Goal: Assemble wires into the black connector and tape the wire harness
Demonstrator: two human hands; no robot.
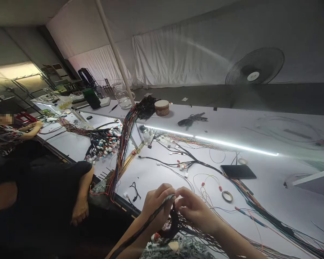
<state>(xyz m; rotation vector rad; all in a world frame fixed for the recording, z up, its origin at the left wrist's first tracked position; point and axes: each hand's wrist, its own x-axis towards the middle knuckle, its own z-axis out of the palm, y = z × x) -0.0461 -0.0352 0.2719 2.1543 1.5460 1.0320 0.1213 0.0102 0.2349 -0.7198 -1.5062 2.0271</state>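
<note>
My left hand point(159, 201) is closed around a wire harness point(140, 230) wrapped in black, which runs back along the forearm toward the bottom edge. A grey end of it shows at the fingertips. My right hand point(196, 212) is curled, thumb and fingers pinched close beside the left fingertips; what they pinch is hidden. Just below both hands hangs a black ring point(174, 225), which looks like a roll of tape. Loose coloured wires point(202, 235) spread under the right wrist, and a red and white connector point(156, 237) shows near my lap.
A branched harness point(205, 164), a dark tablet point(238, 172), a tape roll point(227, 196) and a blue pen-like tool point(250, 216) lie on the table. A thick wire bundle point(122, 144) hangs off the shelf point(226, 124). A co-worker's arm point(82, 190) is close on the left; another person sits farther off.
</note>
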